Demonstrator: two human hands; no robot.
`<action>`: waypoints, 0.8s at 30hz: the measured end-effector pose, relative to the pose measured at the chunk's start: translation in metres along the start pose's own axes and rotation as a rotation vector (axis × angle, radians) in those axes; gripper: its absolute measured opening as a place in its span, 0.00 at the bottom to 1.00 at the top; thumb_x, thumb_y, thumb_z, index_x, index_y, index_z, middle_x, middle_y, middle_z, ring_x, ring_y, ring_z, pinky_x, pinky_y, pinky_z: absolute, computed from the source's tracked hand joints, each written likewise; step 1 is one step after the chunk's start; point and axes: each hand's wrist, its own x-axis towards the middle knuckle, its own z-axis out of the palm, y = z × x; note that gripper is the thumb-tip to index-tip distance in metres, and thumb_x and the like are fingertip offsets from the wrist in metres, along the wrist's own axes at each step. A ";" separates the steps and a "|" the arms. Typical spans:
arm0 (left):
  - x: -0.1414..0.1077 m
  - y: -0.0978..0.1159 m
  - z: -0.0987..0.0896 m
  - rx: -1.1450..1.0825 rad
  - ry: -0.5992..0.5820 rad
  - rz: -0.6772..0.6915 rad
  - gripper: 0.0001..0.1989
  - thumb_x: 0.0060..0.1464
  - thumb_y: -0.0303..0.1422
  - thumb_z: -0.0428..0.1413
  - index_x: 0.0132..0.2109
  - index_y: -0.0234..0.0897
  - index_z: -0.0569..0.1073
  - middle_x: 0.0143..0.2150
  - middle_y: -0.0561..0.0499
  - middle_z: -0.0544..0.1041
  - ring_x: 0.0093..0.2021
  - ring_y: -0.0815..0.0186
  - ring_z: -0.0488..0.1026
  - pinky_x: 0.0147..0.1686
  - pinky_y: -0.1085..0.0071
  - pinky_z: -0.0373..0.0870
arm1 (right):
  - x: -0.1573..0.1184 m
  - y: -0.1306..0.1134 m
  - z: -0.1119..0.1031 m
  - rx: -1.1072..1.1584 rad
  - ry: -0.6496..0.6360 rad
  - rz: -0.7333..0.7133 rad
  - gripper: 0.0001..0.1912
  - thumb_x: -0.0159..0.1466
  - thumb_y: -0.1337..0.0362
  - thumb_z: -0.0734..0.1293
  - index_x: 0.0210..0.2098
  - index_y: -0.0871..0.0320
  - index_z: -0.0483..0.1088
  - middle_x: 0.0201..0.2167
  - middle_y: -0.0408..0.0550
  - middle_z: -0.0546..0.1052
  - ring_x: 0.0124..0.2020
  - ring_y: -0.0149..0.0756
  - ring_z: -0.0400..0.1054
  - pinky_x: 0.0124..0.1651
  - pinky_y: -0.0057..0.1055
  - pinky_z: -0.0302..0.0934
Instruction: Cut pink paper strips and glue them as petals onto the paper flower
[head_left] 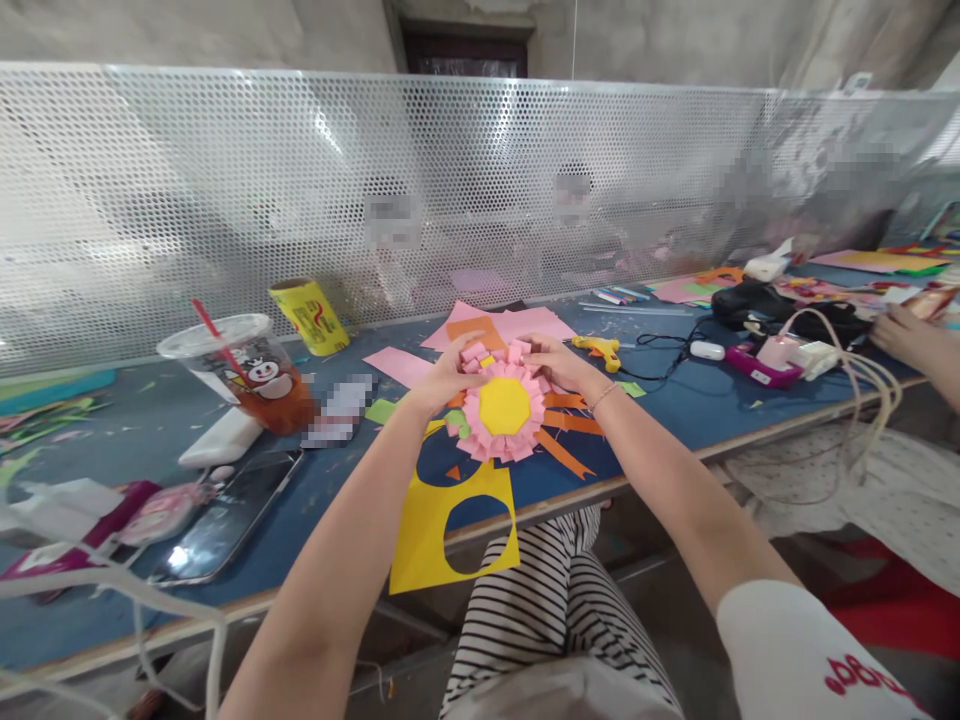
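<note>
Fingers of the left hand [444, 385] and right hand [561, 362] pinch the pink paper rosette [504, 407] from either side of its far rim, near the blue table's [660, 405] front edge, orange strips [568, 454] fanning rightward

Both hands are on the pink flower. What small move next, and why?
I'd probably tilt the flower up slightly with the right hand while the left hand steadies it. Orange strips stick out on the right, and the flower hides their inner ends, so this view can't show whether they're attached.
</note>
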 end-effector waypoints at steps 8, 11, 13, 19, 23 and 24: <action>0.001 -0.001 0.006 0.212 0.031 0.080 0.35 0.41 0.33 0.62 0.58 0.42 0.62 0.60 0.46 0.61 0.57 0.57 0.63 0.52 0.63 0.66 | -0.001 -0.002 0.003 -0.108 0.099 -0.015 0.18 0.49 0.68 0.68 0.41 0.57 0.67 0.28 0.39 0.69 0.24 0.23 0.62 0.22 0.19 0.57; 0.000 0.002 0.006 0.287 0.046 0.141 0.35 0.42 0.34 0.62 0.58 0.42 0.60 0.60 0.46 0.61 0.59 0.57 0.60 0.52 0.65 0.66 | -0.002 -0.002 0.005 -0.148 0.117 -0.014 0.19 0.49 0.67 0.68 0.41 0.58 0.67 0.28 0.39 0.68 0.25 0.24 0.62 0.22 0.20 0.57; -0.001 0.005 0.007 0.330 0.060 0.163 0.35 0.42 0.34 0.61 0.59 0.41 0.60 0.61 0.46 0.61 0.60 0.57 0.59 0.53 0.65 0.65 | -0.003 -0.002 0.006 -0.165 0.123 -0.018 0.19 0.49 0.66 0.68 0.42 0.58 0.66 0.28 0.39 0.68 0.24 0.24 0.62 0.22 0.20 0.57; -0.002 0.007 0.007 0.348 0.049 0.178 0.34 0.43 0.33 0.61 0.59 0.42 0.60 0.60 0.46 0.62 0.60 0.58 0.60 0.53 0.66 0.66 | -0.001 0.000 0.004 -0.189 0.097 -0.082 0.20 0.49 0.65 0.68 0.42 0.58 0.67 0.30 0.40 0.69 0.25 0.23 0.62 0.24 0.20 0.59; -0.001 0.005 0.007 0.318 0.036 0.165 0.34 0.43 0.33 0.61 0.58 0.41 0.60 0.59 0.46 0.62 0.58 0.59 0.62 0.52 0.66 0.66 | 0.001 0.003 0.002 -0.198 0.102 -0.090 0.20 0.48 0.67 0.68 0.42 0.58 0.67 0.30 0.39 0.69 0.25 0.23 0.62 0.25 0.21 0.60; -0.001 0.005 0.008 0.324 0.041 0.156 0.34 0.43 0.33 0.61 0.58 0.41 0.60 0.59 0.46 0.63 0.58 0.59 0.62 0.52 0.65 0.66 | 0.002 0.003 0.001 -0.203 0.103 -0.090 0.21 0.48 0.67 0.68 0.42 0.58 0.67 0.30 0.39 0.69 0.26 0.24 0.63 0.26 0.21 0.60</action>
